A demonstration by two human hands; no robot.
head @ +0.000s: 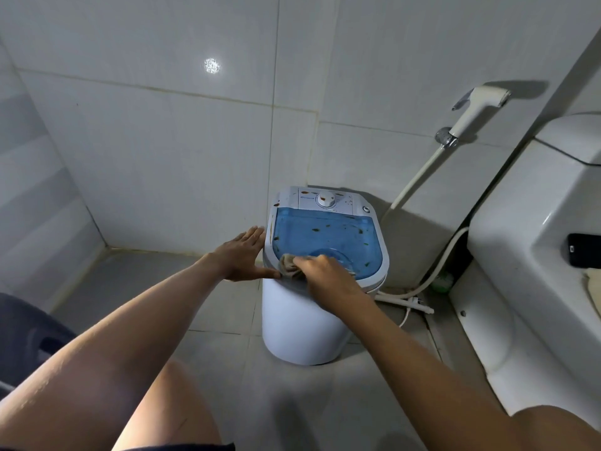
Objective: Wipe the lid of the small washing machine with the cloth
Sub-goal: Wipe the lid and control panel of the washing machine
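Note:
A small white washing machine (302,323) stands on the tiled floor against the wall. Its translucent blue lid (328,237) carries several brown and green specks; the white control panel (325,198) behind it is also spotted. My right hand (325,271) grips a bunched beige cloth (287,266) and presses it on the lid's near left corner. With straight fingers, my left hand (244,255) lies flat against the machine's left rim, its thumb along the front edge.
A white toilet (520,255) stands close on the right, a dark phone (585,255) lying on it. A bidet sprayer (471,112) hangs on the wall with its hose running down. A power plug and cord (413,302) lie on the floor beside the machine.

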